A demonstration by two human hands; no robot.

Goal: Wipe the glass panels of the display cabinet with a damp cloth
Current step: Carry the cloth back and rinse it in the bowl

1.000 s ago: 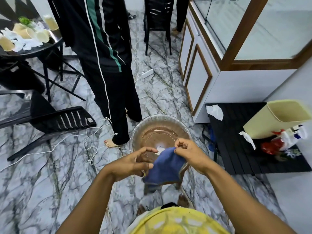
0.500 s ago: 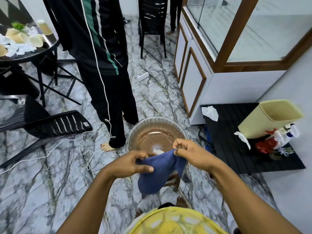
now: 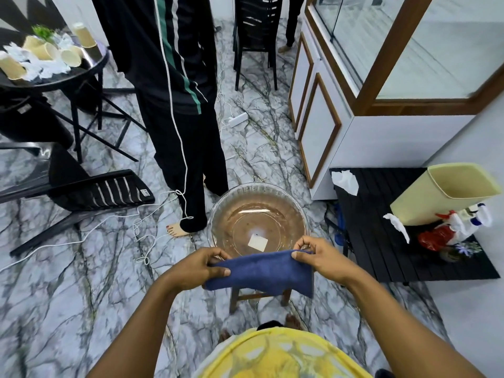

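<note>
Over the bowl (image 3: 221, 211), blue cloth (image 3: 261, 272) pinched taut between left hand (image 3: 197, 268) and right hand (image 3: 324, 258).

yellow bin (image 3: 436, 197) on black mat (image 3: 381, 257) (tissues (image 3: 345, 181) beside)

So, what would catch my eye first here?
Front and centre, the left hand and right hand pinch a dark blue cloth stretched between them, just in front of a wide clear glass bowl. At upper right stands the wood-framed glass display cabinet; a person in a black tracksuit stands beyond the bowl.
</note>
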